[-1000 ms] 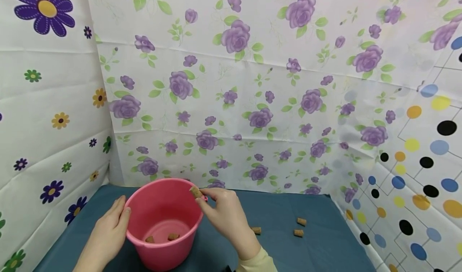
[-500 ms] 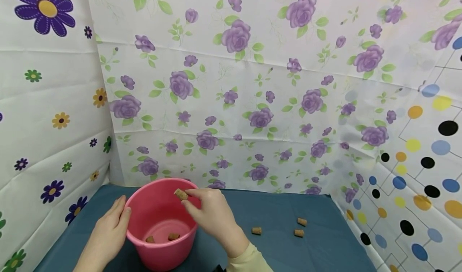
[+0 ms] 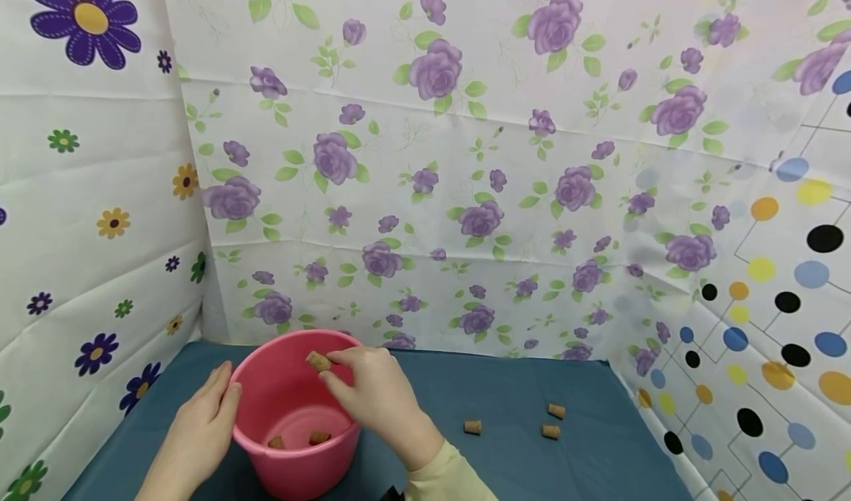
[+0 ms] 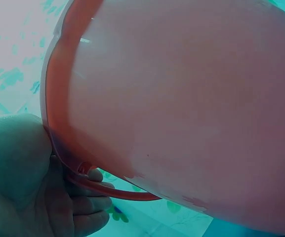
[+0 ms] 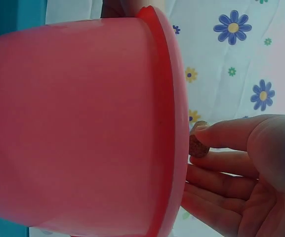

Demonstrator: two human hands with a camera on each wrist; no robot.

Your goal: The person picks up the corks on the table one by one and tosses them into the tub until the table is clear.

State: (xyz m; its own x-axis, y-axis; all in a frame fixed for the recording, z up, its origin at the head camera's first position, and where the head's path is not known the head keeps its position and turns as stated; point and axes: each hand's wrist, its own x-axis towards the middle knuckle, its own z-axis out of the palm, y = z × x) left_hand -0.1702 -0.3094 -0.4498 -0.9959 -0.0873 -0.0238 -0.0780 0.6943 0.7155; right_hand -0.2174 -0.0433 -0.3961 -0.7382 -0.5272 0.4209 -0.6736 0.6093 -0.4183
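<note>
A pink bucket (image 3: 299,464) stands on the dark blue cloth, its mouth facing up. My left hand (image 3: 199,423) rests against the bucket's left side at the rim, fingers fairly straight. In the left wrist view the fingers (image 4: 90,205) lie beside the bucket's pink handle (image 4: 122,192). Over the bucket's opening, my right hand (image 3: 382,394) pinches a cork (image 3: 318,360) between thumb and fingertips. The right wrist view shows this cork (image 5: 199,140) just past the rim, with the other fingers extended. Inside on the bottom lie two corks, one (image 3: 320,437) right of the other (image 3: 276,442).
To the right on the blue cloth (image 3: 505,383) lie three more corks: one nearer the bucket (image 3: 473,427), and a pair farther right, the back one (image 3: 556,410) and the front one (image 3: 550,431). Flowered sheets (image 3: 425,191) and a dotted sheet enclose the area.
My right hand has moved left with the cork, from the bucket's right rim to over its opening. The left hand and the bucket have stayed in place.
</note>
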